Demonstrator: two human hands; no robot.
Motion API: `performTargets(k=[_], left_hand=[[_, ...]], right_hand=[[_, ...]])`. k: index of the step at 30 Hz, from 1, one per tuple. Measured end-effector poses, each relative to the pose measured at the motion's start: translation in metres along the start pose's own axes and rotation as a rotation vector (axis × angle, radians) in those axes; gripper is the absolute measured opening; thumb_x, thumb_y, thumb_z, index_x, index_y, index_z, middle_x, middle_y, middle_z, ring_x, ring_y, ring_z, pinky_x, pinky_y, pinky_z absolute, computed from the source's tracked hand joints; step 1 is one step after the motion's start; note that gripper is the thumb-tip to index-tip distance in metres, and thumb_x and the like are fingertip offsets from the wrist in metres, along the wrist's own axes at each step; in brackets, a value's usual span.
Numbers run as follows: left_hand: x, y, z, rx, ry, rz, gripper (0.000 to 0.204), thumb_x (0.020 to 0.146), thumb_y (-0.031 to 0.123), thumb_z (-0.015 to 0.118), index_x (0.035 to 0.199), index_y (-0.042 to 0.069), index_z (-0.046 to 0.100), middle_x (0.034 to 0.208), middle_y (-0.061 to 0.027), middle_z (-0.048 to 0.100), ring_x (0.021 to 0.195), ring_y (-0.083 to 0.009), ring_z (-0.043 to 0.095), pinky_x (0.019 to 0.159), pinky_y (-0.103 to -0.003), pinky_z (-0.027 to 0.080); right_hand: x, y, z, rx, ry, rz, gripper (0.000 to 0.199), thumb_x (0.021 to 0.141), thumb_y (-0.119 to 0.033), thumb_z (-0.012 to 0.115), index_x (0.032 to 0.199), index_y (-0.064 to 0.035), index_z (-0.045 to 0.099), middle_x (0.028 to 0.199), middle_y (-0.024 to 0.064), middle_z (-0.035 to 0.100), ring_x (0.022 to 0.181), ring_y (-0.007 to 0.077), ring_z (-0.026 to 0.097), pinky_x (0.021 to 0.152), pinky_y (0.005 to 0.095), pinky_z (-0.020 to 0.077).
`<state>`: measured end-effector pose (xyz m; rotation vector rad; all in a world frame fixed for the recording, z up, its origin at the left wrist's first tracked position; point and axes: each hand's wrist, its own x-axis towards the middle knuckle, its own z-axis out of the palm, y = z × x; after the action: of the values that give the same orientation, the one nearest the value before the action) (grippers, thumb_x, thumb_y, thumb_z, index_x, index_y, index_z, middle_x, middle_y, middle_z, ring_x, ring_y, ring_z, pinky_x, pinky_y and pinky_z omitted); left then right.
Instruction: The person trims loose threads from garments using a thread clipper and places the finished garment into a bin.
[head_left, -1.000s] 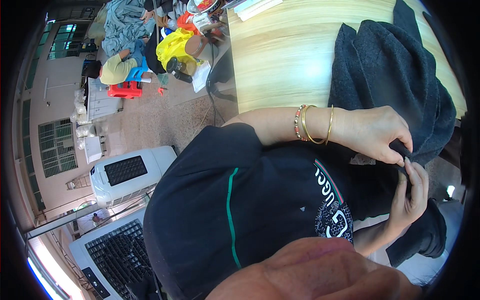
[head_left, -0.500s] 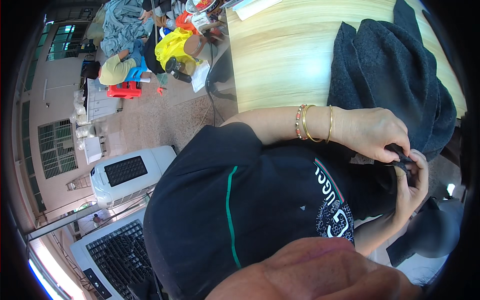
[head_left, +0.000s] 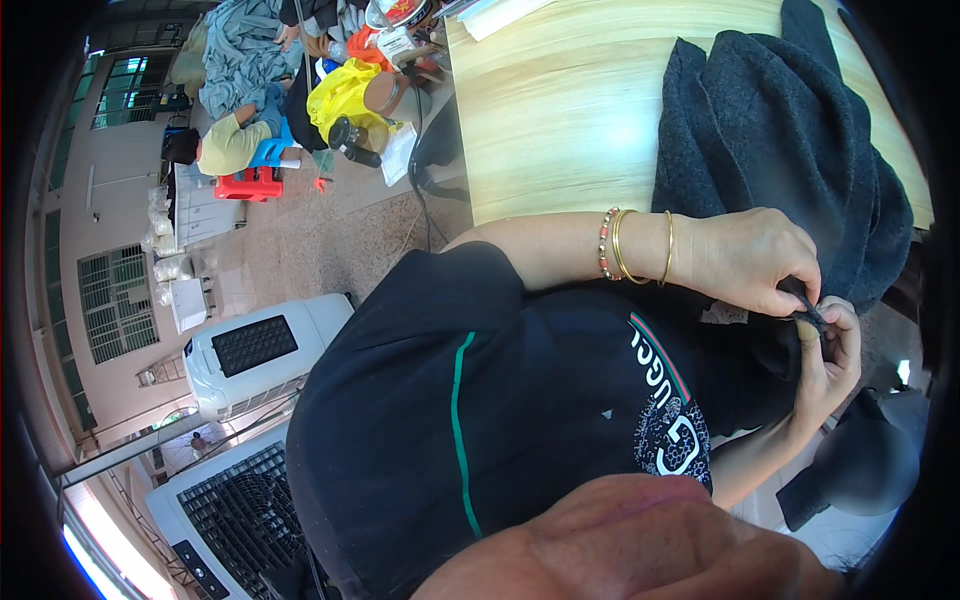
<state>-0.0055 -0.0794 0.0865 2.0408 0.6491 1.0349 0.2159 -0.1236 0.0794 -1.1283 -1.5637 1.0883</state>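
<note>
In the head view, a cloth heap (head_left: pixel 775 150) lies on the right part of the worktop (head_left: pixel 560 130), papers (head_left: pixel 505 15) on its upper left part. Left of the worktop are a bag (head_left: pixel 340 95) and jar (head_left: pixel 383 92); farther left, a seated person (head_left: pixel 230 146) and a stool (head_left: pixel 248 185). Just below it, the upper grip (head_left: pixel 755 258) and lower grip (head_left: pixel 830 355) meet at a fabric strip (head_left: pixel 808 308).
</note>
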Motion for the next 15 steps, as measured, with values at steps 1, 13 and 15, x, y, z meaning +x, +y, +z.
performTargets(k=[1, 13, 15], left_hand=[[-0.001, -0.001, 0.001, 0.001, 0.0, -0.001, 0.014, 0.077, 0.013, 0.073, 0.086, 0.002, 0.072, 0.081, -0.0106, 0.069, 0.076, -0.0248, 0.068, 0.068, -0.033, 0.055], [-0.001, -0.002, 0.019, 0.356, 0.14, 0.121, 0.012, 0.077, 0.013, 0.072, 0.087, 0.007, 0.067, 0.083, -0.0062, 0.064, 0.07, -0.0224, 0.066, 0.062, -0.032, 0.055], [0.001, 0.001, 0.015, 0.413, 0.138, 0.107, 0.011, 0.077, 0.013, 0.072, 0.084, 0.008, 0.066, 0.081, -0.004, 0.062, 0.069, -0.0204, 0.066, 0.06, -0.03, 0.054]], right_hand=[[0.0, 0.0, 0.0, 0.001, 0.0, 0.0, 0.024, 0.081, 0.002, 0.075, 0.096, 0.0004, 0.056, 0.097, 0.0037, 0.055, 0.08, 0.0078, 0.046, 0.075, 0.0185, 0.0364], [-0.004, 0.005, 0.01, -0.079, 0.1, 0.008, 0.019, 0.084, 0.009, 0.069, 0.098, 0.0028, 0.058, 0.103, 0.0072, 0.058, 0.092, 0.011, 0.055, 0.089, 0.0218, 0.0426], [-0.004, 0.009, 0.012, -0.041, 0.128, -0.086, 0.023, 0.084, 0.008, 0.069, 0.104, 0.0031, 0.058, 0.114, 0.0097, 0.056, 0.091, 0.0106, 0.055, 0.086, 0.022, 0.0436]])
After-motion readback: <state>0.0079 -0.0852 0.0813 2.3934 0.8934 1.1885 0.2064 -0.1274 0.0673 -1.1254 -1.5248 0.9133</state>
